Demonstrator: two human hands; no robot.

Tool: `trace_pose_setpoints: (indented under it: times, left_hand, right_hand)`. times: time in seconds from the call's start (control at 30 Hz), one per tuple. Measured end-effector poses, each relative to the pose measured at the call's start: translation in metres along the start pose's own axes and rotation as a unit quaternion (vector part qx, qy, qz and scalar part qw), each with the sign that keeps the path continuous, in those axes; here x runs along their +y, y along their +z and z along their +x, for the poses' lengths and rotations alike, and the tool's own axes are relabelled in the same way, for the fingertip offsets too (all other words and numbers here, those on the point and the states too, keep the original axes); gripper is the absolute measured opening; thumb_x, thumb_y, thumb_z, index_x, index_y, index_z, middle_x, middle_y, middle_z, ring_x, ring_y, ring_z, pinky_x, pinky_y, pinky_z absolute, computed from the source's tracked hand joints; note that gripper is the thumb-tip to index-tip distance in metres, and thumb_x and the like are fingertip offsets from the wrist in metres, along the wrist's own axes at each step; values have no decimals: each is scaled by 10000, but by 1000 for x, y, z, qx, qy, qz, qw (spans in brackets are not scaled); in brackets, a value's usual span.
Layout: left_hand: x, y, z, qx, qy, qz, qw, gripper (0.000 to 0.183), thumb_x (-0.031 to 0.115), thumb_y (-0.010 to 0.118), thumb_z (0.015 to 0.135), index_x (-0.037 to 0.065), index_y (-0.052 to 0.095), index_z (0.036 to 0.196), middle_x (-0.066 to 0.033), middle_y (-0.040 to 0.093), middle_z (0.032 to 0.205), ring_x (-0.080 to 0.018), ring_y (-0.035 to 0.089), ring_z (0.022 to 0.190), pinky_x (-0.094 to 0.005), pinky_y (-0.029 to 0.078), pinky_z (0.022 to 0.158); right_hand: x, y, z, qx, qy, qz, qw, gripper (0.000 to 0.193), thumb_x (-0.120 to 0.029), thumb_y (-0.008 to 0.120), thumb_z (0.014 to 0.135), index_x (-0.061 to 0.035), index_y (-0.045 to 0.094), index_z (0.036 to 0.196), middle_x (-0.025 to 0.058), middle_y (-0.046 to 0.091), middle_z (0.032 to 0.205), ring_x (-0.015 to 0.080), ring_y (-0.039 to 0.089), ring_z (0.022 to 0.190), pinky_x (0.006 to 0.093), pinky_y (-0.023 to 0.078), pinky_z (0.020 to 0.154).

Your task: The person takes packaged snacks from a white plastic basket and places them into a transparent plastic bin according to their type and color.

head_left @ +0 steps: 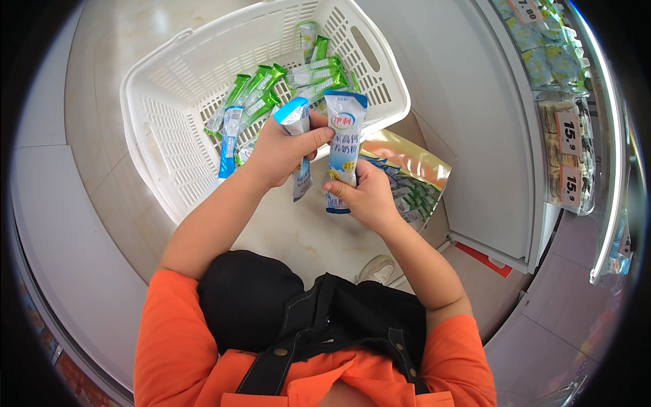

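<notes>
My left hand (272, 154) is closed around a narrow blue-and-white sachet (294, 115), held upright. My right hand (369, 198) grips the lower part of a second blue-and-white sachet (346, 157), its printed front facing me. The left thumb reaches across to touch this second sachet's edge. Just beyond both hands stands a white slatted plastic basket (150, 112). Several green-and-white sachets (261, 106) lie loose inside it, along with a blue-and-white sachet (229, 144) near its left side. Part of the basket's contents is hidden behind my hands.
On the floor right of my right hand is an open box (437, 168) with a shiny gold inner flap, packed with several sachets. A white cabinet side (468, 129) rises at the right, beside shelves of packaged goods (569, 152). A light shoe (377, 270) shows below.
</notes>
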State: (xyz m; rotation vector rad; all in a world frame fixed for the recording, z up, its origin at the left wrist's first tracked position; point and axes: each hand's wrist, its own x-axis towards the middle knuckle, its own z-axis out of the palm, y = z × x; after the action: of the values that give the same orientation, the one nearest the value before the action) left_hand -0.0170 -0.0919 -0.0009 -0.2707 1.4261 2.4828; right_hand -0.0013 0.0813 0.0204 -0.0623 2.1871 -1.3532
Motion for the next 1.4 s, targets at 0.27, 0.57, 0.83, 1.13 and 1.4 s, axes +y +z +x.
trace_pose_setpoints:
  times: [0.27,0.57,0.83,1.13,1.4]
  left_hand:
    - [3,12,-5,-89,73,135,984,249,119,735,671,39,620,877,-22,618,776,-96,553,680,-251,452,640]
    - [0,9,-4,-142,86,166,972,228,121,746,658,43,612,826,-22,614,747,-90,557,681,-242,451,634]
    - [0,-2,4,-63,20,-116,991,263,-47,488,628,-14,547,882,-109,559,756,-133,479,600,-238,402,521]
    - [0,-7,11,-100,16,-269,958,393,59,460,570,-16,519,951,-145,543,781,-187,467,661,-275,410,543]
    - [-2,-1,10,-159,37,-225,960,351,301,529,772,54,481,1016,-104,550,857,-207,518,759,-313,433,706]
  right_hand:
    - [5,-14,1,32,-116,35,992,461,-264,750,646,-16,550,979,84,587,745,154,556,633,287,449,580]
    - [-57,-56,-22,74,-131,-258,954,162,-141,657,719,-10,598,794,142,566,660,278,539,596,335,422,547]
    - [20,-54,-23,51,-41,-378,923,140,-138,610,744,-13,555,775,168,579,727,340,563,697,398,445,612]
    - [110,-5,2,102,-96,-402,905,189,-181,607,760,-21,546,839,168,589,737,327,577,685,398,460,594]
    - [23,-16,-5,-30,-127,32,991,500,-250,667,743,-13,474,1138,110,584,959,178,580,801,266,473,682]
